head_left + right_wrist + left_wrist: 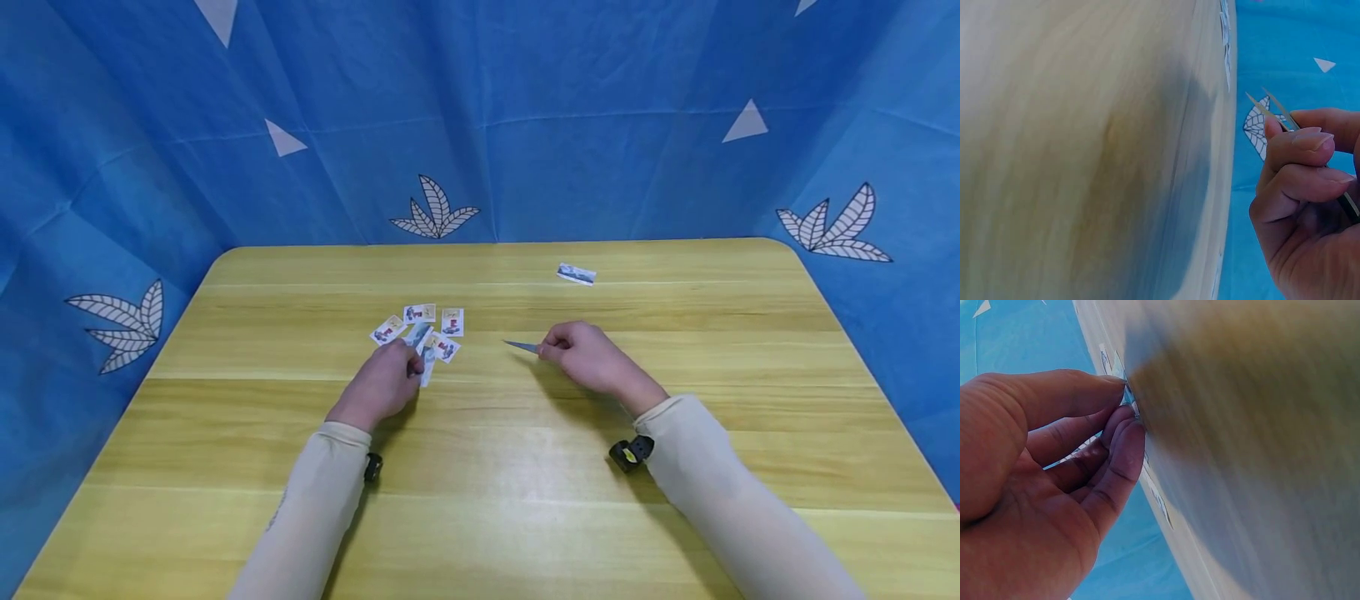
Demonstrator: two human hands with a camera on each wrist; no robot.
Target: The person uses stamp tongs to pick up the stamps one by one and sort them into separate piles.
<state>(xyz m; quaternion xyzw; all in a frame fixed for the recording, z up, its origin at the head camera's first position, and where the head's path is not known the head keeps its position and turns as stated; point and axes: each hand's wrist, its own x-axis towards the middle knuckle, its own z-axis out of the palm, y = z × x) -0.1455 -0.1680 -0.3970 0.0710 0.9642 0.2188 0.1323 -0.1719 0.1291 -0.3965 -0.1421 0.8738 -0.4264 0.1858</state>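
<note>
My left hand [382, 379] is low over a small cluster of stamps at the left of the table. Its thumb and fingers pinch the edge of a blue-grey stamp [428, 365], whose held edge is partly hidden by the fingertips. Around it lie a second blue-grey stamp [417, 334] and several white stamps with red and yellow prints, such as one stamp [452, 322] at the upper right. My right hand [585, 358] holds a pair of tweezers [1349, 205] above the table. Their tips stand slightly apart with nothing between them and point left toward the cluster.
A single blue-grey stamp [577, 274] lies apart near the table's far edge, right of centre. The wooden table [495, 517] reaches back to a blue curtain [570, 167] with white leaf and triangle prints. Each wrist wears a dark strapped device [632, 454].
</note>
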